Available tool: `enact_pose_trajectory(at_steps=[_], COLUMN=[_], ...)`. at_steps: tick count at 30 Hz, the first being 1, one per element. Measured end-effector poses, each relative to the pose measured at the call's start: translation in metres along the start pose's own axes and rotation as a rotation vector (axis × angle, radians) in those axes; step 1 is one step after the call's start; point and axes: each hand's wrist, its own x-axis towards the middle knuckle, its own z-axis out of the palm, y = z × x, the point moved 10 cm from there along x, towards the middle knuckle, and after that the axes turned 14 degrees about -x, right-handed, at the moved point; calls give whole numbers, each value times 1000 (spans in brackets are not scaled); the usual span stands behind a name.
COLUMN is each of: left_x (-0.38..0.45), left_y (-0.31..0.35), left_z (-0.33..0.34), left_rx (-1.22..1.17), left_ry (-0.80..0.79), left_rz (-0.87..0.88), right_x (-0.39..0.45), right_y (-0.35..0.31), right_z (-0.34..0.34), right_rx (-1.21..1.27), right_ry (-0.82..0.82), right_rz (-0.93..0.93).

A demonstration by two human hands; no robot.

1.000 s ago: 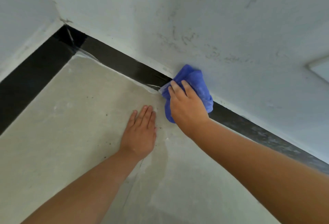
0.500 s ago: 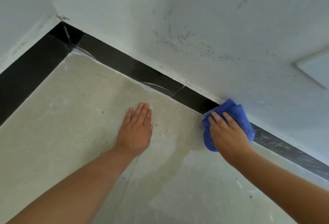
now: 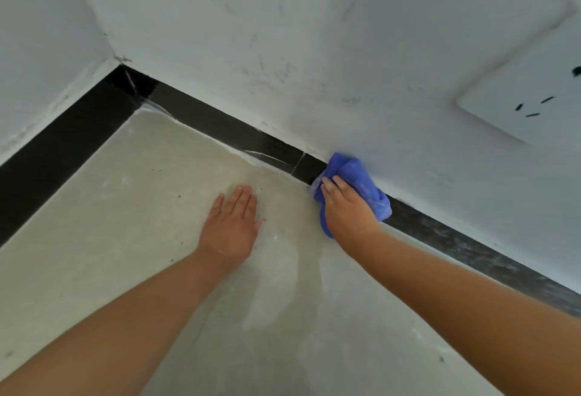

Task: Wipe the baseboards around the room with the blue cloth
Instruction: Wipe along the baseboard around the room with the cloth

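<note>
Right hand [image 3: 347,210] grips the bunched blue cloth [image 3: 361,181], fingers curled over it, pressing it against the black baseboard [image 3: 220,125] where it meets the white wall [image 3: 314,34], just right of a thin pale seam in the board. Left hand [image 3: 231,225] lies flat on the beige floor [image 3: 110,222], fingers straight and together, holding nothing, near the cloth but not touching it. Baseboard right of the cloth looks dusty grey, darker to its left up to the corner; a white wall socket [image 3: 528,103] sits above right.
</note>
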Motion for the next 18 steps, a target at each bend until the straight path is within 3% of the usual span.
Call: enact_pose_trajectory(at_steps=[2, 4, 6, 11, 14, 18], left_x=[-13, -25, -34, -45, -57, -62], left_y=[7, 9, 12, 56, 65, 51], left_z=[-12, 11, 36, 51, 39, 3], left_rx=[-35, -46, -50, -104, -16, 99], left_ry=[89, -12, -107, -89, -171, -188], left_rz=[-20, -84, -171, -244, -312, -342], right_x=[-23, -40, -68, -62, -30, 4], right_y=[10, 12, 19, 7, 2, -5], right_z=[26, 62, 86, 56, 11, -13], right_rx=[128, 74, 149, 124, 58, -74], right_ry=[-24, -18, -175, 91, 204, 225], right_rz=[12, -72, -182, -257, -236, -154])
